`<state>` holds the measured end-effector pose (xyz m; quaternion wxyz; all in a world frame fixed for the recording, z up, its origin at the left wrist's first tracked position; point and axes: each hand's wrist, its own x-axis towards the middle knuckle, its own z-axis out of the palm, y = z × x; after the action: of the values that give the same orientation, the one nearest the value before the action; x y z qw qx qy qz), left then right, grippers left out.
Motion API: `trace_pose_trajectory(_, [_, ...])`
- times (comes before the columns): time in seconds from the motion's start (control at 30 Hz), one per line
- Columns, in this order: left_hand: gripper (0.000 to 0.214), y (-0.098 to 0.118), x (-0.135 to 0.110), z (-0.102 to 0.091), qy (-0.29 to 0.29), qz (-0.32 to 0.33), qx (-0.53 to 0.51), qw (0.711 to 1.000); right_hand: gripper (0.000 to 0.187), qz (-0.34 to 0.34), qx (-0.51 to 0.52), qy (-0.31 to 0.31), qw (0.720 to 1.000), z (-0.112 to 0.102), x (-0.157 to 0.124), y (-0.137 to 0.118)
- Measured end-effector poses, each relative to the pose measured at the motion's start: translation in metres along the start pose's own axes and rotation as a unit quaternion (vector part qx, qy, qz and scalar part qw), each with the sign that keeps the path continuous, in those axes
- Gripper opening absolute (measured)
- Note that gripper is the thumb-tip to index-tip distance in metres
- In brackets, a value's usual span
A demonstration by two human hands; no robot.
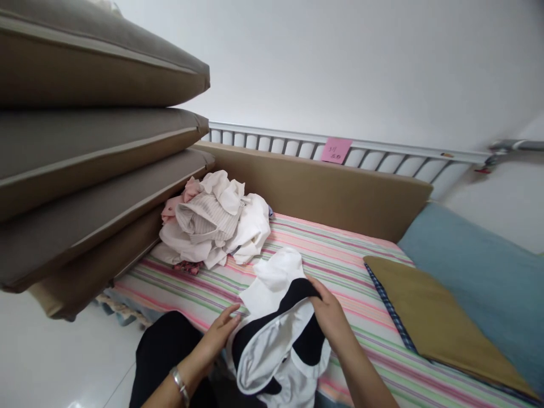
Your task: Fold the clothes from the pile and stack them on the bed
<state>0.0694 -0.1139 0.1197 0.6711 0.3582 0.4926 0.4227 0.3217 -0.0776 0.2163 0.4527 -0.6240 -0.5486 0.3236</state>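
**While both hands work the black-and-white top, the laundry pile waits**

While the person sits at the edge of the bed, both hands are on a black-and-white garment (278, 334) lying partly on the striped sheet (340, 255) and partly over their lap. The right hand (329, 317) has its fingers closed round a fold of the black fabric near the garment's upper edge, so that's a real pinch grip. The left hand (219, 334) looks flatter, fingers stretched out and resting against the white part on the near side, more pressing than gripping as far as I can tell. A bracelet (181, 385) sits on that wrist.

My read: this looks like the smoothing or arranging step on one piece of clothing, not finished, since the cloth is bunched and one opening gapes toward the camera. The next move probably calls for spreading it flat on the sheet before any fold, and keeping the edges lined up.

Further back, well apart from the hands, there's a heap of white and pink clothes (215, 226) beside the stacked brown cushions (85, 170). A mustard pillow (429, 311) and a blue one (480, 277) lie off to the right.
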Motion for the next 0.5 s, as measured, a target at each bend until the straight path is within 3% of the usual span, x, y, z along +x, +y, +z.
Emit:
trace_pose_trajectory(0.07, [0.070, -0.009, 0.003, 0.004, 0.006, -0.012, 0.010, 1.000, 0.048, 0.051, 0.136, 0.035, 0.989, -0.008, -0.001, -0.008])
trace_pose_trajectory(0.17, [0.060, -0.030, 0.005, 0.008, 0.034, -0.024, 0.018, 0.999, 0.045, 0.119, 0.323, 0.073, 0.936, -0.021, 0.001, -0.021])
trace_pose_trajectory(0.23, [0.051, -0.042, 0.001, 0.013, 0.033, -0.023, 0.035, 0.999, 0.039, 0.143, 0.388, 0.105, 0.904, -0.030, 0.005, -0.028])
trace_pose_trajectory(0.37, [0.045, -0.056, -0.014, 0.030, -0.074, 0.015, 0.066, 0.995, 0.025, 0.138, 0.440, 0.142, 0.876, -0.041, 0.019, -0.039])
trace_pose_trajectory(0.5, [0.066, -0.059, -0.022, 0.057, -0.143, 0.071, 0.119, 0.980, 0.023, 0.104, 0.467, 0.144, 0.866, -0.041, 0.028, -0.056])
